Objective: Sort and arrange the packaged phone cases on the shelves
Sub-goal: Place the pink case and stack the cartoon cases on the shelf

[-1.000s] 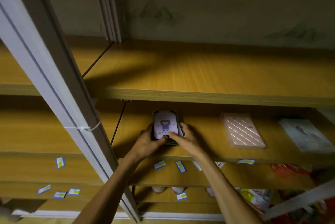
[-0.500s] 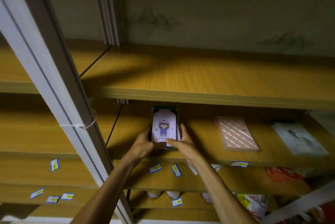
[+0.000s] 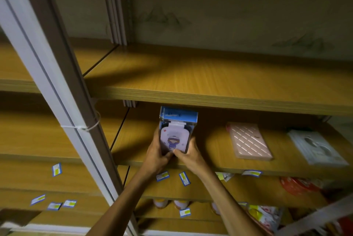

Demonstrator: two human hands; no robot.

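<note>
Up close, the packaged phone case [image 3: 174, 136] is a clear, glossy plastic box with a blue card top and a pale lilac case inside that bears a small cartoon figure in purple. It stands upright at the near left part of the middle shelf [image 3: 214, 151], a board with a yellow wood-grain laminate and a squared front edge. The left hand [image 3: 157, 154] wraps its fingers around the box's left side, with the thumb on the front near the bottom edge. The right hand [image 3: 191, 156] clamps the right side the same way, its thumb meeting the other at the lower front. Both hands are curled tight on the box, and whether its base touches the board cannot be told.

Further right on the same board lies a pink case [image 3: 249, 141], flat, rectangular, with a raised diagonal quilted pattern and a soft sheen. Near the right end lies a white packaged case [image 3: 316, 147] in a crinkly translucent wrapper, also flat. Above, the upper shelf [image 3: 210, 83] shows the same grained laminate. A pale grey metal upright [image 3: 47, 87] runs slantwise at left, with a white cord [image 3: 86, 126] tied round it. Small blue and yellow price labels [image 3: 162, 176] lie scattered on the lower boards.
</note>
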